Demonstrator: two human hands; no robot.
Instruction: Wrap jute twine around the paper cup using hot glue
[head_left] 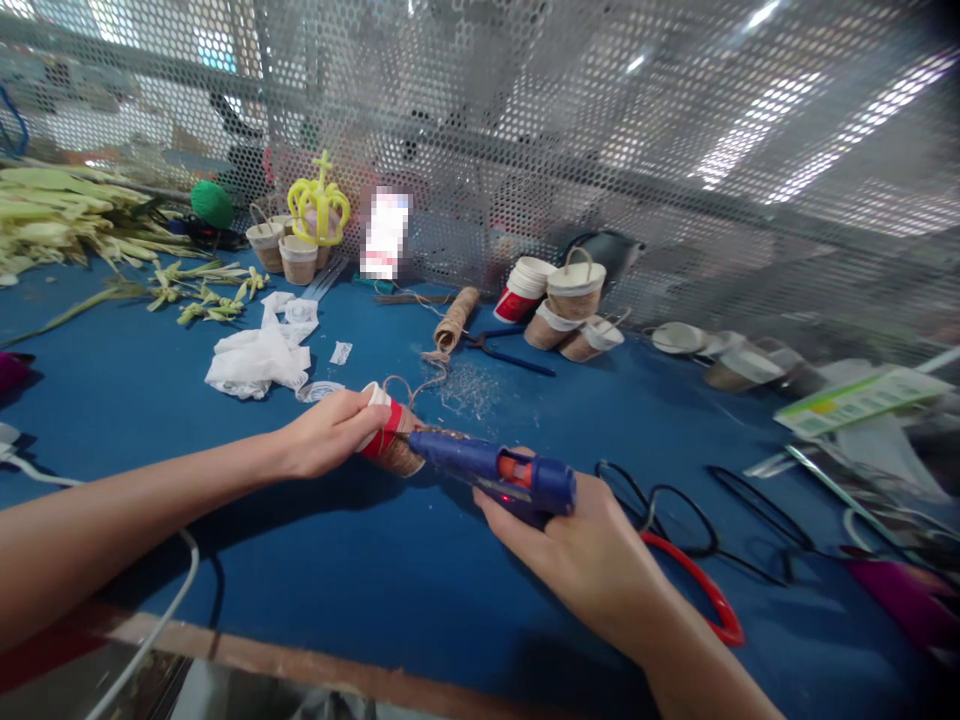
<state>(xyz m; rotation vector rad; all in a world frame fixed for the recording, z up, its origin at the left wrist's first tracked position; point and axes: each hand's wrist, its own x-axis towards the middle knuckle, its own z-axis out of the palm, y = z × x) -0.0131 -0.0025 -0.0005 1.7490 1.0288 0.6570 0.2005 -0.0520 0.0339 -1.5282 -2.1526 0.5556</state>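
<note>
My left hand (pixel 330 432) is closed around a red and white paper cup (pixel 386 440) lying on its side, partly wrapped in brown twine. My right hand (pixel 577 545) grips a blue glue gun (pixel 495 468) with an orange trigger. The gun's nozzle touches the twine-covered part of the cup. A strand of twine runs from the cup back to a twine spool (pixel 456 320) further up the blue table (pixel 375 580).
Twine-wrapped cups (pixel 574 300) stand behind, with more cups and a yellow crown (pixel 319 208) at the back left. White crumpled plastic (pixel 259 360), green stems (pixel 75 215), pliers (pixel 510 355), black and red scissors (pixel 690 540) and a perforated metal screen (pixel 600 120) surround the spot.
</note>
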